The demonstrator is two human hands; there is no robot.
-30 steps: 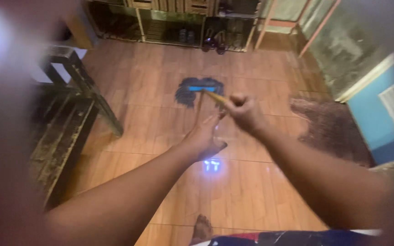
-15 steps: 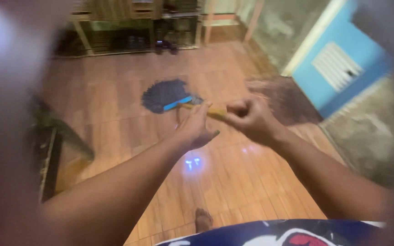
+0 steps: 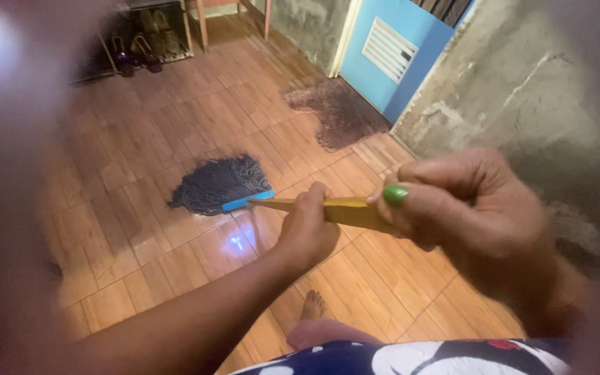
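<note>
Both hands grip a yellow mop handle [image 3: 345, 210]: the left hand [image 3: 308, 232] is closed around it lower down, the right hand [image 3: 463, 212] clenched on its upper end. The dark stringy mop head [image 3: 217, 184], joined by a blue collar [image 3: 246, 201], lies on the wooden floor [image 3: 140, 139] near a brown doormat [image 3: 342, 111].

Your view has swung right and dropped closer: the blue door [image 3: 390, 59] and the dark doormat [image 3: 338, 114] now sit just beyond the mop head [image 3: 217, 184], where a second ago shelving filled the top edge. Your right hand [image 3: 470, 222] has drawn back along the yellow handle [image 3: 335, 210], away from the mop head, while your left hand [image 3: 307, 229] now grips nearer to it.
</note>
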